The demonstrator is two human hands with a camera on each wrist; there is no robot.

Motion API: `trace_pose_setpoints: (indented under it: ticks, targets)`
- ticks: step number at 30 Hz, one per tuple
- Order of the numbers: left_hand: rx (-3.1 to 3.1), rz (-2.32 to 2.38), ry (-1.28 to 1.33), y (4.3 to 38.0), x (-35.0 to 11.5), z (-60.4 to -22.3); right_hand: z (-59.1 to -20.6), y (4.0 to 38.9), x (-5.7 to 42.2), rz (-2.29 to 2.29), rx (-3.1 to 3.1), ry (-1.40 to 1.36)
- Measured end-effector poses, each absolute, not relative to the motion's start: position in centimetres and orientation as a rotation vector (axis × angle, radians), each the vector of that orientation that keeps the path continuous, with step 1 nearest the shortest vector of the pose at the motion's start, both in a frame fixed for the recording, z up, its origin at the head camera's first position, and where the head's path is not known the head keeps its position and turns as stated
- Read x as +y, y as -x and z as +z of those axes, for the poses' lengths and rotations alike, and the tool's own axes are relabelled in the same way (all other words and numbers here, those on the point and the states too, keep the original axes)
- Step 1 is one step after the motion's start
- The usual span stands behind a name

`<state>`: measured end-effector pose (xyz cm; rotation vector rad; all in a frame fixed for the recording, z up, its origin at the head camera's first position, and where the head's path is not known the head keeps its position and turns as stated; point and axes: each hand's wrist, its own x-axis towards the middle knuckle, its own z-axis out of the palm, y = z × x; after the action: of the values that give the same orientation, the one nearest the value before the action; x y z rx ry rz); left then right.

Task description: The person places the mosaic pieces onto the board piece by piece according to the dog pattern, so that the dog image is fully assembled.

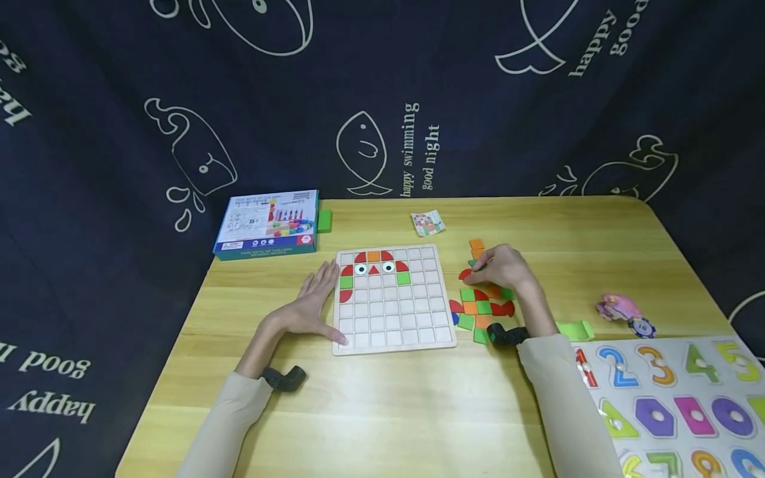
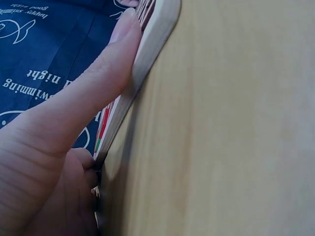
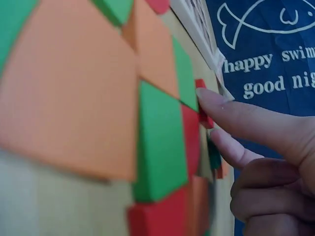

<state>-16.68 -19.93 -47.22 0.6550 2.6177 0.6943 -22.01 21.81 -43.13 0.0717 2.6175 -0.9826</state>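
Observation:
A square wooden grid board (image 1: 388, 312) lies on the table, its upper left cells filled with red, orange and green pieces and two eye tiles (image 1: 360, 269). My left hand (image 1: 307, 309) rests along the board's left edge, fingers spread, with the thumb (image 2: 106, 66) on its lower left corner. To the right of the board, my right hand (image 1: 505, 269) pinches a red piece (image 1: 465, 273) with a rounded edge between thumb and fingertip. Loose green, orange and red pieces (image 1: 483, 307) lie just below that hand; in the right wrist view some green tiles (image 3: 160, 142) loom close.
A blue toy box (image 1: 267, 224) stands at the back left beside a green block (image 1: 325, 221). A small picture card (image 1: 427, 224) lies behind the board. At right are a pink toy (image 1: 618, 307), a light green piece (image 1: 576, 330) and a number-and-shape puzzle board (image 1: 675, 392).

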Motion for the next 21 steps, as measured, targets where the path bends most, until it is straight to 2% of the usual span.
trace_pose_setpoints:
  ticks: [11,21]
  targets:
    - [2.616,0.698,-0.662,16.7,-19.8,-47.2,-43.2,22.6,19.7,-0.974,2.597,-0.106]
    - [2.610,0.690,-0.639,16.6,-19.9,-47.2,-43.1,22.4,19.6,-0.921,2.632,-0.148]
